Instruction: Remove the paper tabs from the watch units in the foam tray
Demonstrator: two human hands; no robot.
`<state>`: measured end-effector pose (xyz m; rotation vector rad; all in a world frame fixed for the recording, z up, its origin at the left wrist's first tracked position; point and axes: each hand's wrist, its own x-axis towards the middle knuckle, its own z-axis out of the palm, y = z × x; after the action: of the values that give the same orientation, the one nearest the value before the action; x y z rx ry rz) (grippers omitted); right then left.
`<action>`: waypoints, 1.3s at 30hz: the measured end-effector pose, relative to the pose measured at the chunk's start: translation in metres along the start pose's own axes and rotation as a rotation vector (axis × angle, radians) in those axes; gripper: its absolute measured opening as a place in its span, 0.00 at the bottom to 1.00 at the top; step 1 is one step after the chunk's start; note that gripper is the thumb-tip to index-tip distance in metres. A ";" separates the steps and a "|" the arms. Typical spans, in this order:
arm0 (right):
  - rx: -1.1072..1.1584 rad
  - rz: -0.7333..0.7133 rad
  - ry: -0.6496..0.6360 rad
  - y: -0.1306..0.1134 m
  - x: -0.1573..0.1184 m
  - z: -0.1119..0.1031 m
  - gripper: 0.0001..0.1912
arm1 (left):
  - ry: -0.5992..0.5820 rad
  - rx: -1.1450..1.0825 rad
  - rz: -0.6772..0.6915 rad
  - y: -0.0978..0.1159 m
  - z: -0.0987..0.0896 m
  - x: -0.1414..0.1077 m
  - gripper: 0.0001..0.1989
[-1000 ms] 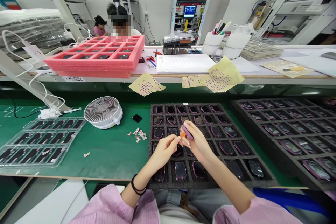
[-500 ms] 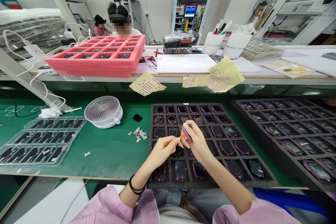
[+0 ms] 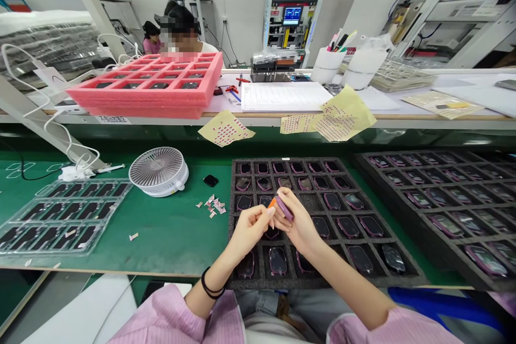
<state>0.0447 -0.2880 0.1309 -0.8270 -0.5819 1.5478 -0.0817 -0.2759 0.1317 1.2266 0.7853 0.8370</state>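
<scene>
Over the dark foam tray (image 3: 322, 282), my right hand (image 3: 300, 226) is closed around a purple-edged watch case (image 3: 284, 208), held on its side. A small flat orange tool (image 3: 272, 203) is pinched between the thumb and fingers of my left hand (image 3: 250, 230), its end against or just beside the case's edge. My fingers hide most of the tool and its contact point. Below, most compartments of the tray hold purple-rimmed watch cases (image 3: 277, 261) with dark faces.
A second foam tray (image 3: 419, 226) of watch cases stands right. Leftward are a fan (image 3: 158, 171), small pink-white pieces (image 3: 215, 203), a dark watch face (image 3: 210, 180) and a clear plastic tray (image 3: 91, 242). A shelf bears a pink foam tray (image 3: 141, 105); people sit beyond.
Both hands have shifted slightly left. The watch case has turned so its purple edge shows more along its length, and the orange tool now sits closer against it.
</scene>
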 end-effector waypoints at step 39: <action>-1.809 -0.157 0.365 -0.071 0.023 -0.183 0.14 | 0.292 0.734 -0.021 -0.028 -0.097 -0.012 0.20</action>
<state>0.2315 -0.2724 0.0680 -2.1992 -1.7124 0.3081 -0.1682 -0.2452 0.0890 1.7498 1.4186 0.7379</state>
